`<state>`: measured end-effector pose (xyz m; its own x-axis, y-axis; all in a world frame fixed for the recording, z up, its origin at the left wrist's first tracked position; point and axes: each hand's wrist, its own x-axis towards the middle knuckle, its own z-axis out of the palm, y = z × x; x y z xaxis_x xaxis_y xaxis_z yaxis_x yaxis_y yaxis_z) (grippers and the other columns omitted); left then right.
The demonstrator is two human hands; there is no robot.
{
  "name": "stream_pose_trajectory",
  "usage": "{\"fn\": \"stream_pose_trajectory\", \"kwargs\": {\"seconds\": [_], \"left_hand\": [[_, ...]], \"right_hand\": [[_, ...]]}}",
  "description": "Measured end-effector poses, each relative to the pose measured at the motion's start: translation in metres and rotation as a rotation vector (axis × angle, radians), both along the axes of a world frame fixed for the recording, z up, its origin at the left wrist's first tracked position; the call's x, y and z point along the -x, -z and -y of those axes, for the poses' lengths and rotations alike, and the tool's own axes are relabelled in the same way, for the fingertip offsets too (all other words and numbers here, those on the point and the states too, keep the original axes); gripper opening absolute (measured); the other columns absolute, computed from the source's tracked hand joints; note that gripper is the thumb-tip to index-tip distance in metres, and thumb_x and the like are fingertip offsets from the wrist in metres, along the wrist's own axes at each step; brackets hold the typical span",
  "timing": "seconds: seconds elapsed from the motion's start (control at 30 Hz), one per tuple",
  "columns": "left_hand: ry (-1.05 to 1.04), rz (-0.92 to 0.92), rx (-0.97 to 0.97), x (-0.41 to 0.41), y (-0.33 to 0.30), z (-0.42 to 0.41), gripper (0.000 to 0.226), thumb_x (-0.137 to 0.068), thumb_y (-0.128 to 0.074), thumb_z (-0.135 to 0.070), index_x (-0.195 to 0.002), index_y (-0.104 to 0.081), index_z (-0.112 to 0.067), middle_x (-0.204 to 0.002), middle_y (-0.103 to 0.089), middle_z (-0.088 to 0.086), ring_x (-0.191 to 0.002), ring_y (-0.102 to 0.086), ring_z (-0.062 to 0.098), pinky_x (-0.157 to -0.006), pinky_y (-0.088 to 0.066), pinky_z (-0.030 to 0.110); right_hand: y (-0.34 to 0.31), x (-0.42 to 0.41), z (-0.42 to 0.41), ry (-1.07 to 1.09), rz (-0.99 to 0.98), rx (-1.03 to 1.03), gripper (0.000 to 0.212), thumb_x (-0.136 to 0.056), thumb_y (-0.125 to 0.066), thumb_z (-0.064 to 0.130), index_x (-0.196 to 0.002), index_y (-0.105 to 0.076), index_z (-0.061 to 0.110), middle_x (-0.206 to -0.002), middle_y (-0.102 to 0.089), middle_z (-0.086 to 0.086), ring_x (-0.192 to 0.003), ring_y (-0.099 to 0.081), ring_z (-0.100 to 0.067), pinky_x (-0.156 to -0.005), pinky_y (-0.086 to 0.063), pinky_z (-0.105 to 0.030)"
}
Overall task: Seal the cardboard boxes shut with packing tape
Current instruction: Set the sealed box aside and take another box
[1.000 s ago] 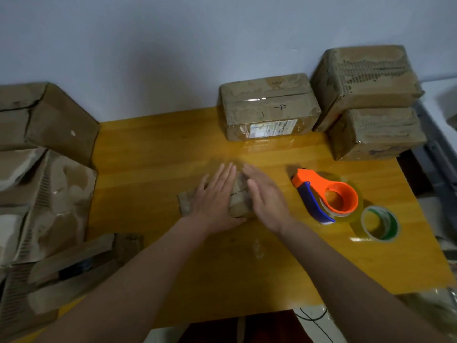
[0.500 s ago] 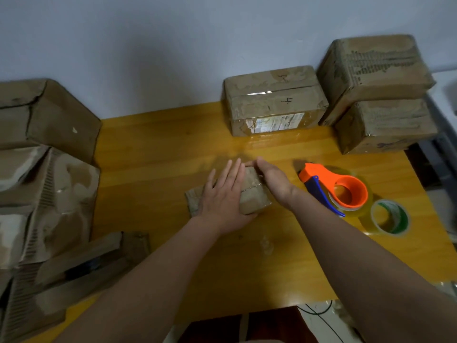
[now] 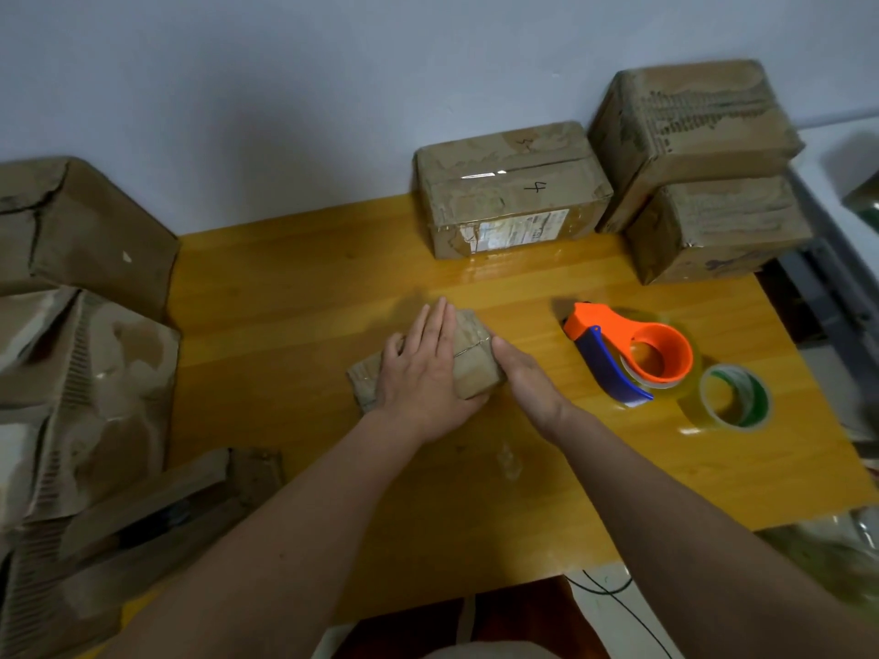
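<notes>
A small brown cardboard box [image 3: 475, 363] lies in the middle of the yellow wooden table [image 3: 295, 297]. My left hand [image 3: 423, 373] lies flat on top of it, fingers straight and together. My right hand [image 3: 523, 380] presses its straight fingers against the box's right side. An orange and blue tape dispenser [image 3: 628, 356] holding clear tape rests on the table right of the box, untouched. A loose roll of clear tape with a green core [image 3: 735, 397] lies beside it.
A taped box marked 4 [image 3: 511, 187] stands at the back of the table. Two stacked boxes [image 3: 704, 168] sit at the back right. Worn cardboard boxes [image 3: 81, 297] and flattened pieces [image 3: 157, 506] crowd the left edge.
My right hand has slid from the top of the small box round its far corner and down along its right side. My left hand stayed flat on top.
</notes>
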<state>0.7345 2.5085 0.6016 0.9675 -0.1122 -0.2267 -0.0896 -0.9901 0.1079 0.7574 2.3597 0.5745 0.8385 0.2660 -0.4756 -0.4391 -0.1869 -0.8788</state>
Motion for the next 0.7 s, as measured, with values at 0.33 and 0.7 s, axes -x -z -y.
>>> {"fn": "stream_pose_trajectory", "kwargs": {"seconds": [0.33,0.7], "left_hand": [[-0.045,0.02,0.032,0.003,-0.002,0.003,0.111,-0.079,-0.044,-0.074,-0.153,0.012,-0.014,-0.163,0.007,0.0,-0.148,-0.006,0.021,-0.115,-0.013,0.044],[-0.165,-0.365,0.474,0.012,-0.023,-0.014,0.144,-0.058,-0.084,-0.058,-0.149,0.025,-0.03,-0.151,0.04,-0.008,-0.148,0.011,0.021,-0.118,-0.014,0.041]], "right_hand": [[0.006,0.045,-0.028,0.37,0.161,0.154,0.054,-0.099,-0.031,0.041,-0.14,-0.047,0.008,-0.14,-0.051,-0.007,-0.13,-0.046,-0.016,-0.111,-0.036,-0.04],[-0.016,-0.029,-0.027,0.192,0.053,0.194,0.047,-0.105,-0.021,0.032,-0.151,-0.024,0.02,-0.156,-0.027,-0.003,-0.143,-0.024,-0.018,-0.116,-0.017,-0.03]]}}
